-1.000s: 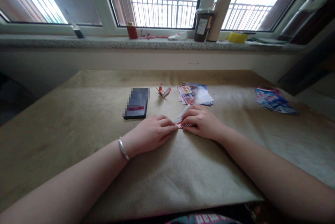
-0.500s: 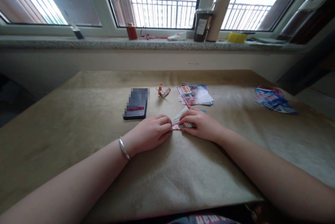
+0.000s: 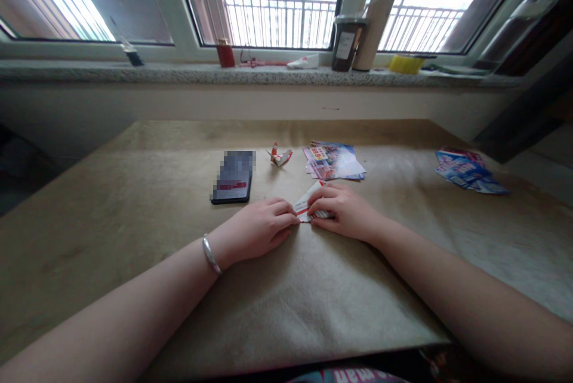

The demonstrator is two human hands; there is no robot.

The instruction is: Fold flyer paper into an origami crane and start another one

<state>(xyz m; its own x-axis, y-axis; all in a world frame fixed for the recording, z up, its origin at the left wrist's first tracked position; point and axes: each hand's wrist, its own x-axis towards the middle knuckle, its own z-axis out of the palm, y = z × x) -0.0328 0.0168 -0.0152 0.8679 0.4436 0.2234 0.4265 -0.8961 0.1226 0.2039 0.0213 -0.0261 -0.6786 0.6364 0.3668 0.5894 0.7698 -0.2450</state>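
A folded piece of white and red printed paper (image 3: pixel 303 206) lies on the table between my hands. My left hand (image 3: pixel 272 225), with a silver bangle at its wrist, has its bent fingertips pinching the paper's lower left corner. My right hand (image 3: pixel 342 210) covers the paper's right part, its fingers curled down on it, so that part is hidden. Beyond them stands a small folded paper figure (image 3: pixel 281 158) in red and white. To its right lies a stack of printed paper sheets (image 3: pixel 342 161).
A phone (image 3: pixel 233 179) rests left of the paper figure. Blue and red printed papers (image 3: pixel 470 171) lie fanned at the right of the table (image 3: pixel 134 204). On the windowsill (image 3: pixel 179 74) are a dark lidded container (image 3: pixel 347 43), a cardboard tube (image 3: pixel 380 16), and a yellow object (image 3: pixel 405 64).
The left fingertips have shifted slightly right along the paper's lower edge. The blue bit that showed beyond my right hand is out of sight. My right hand has barely moved.
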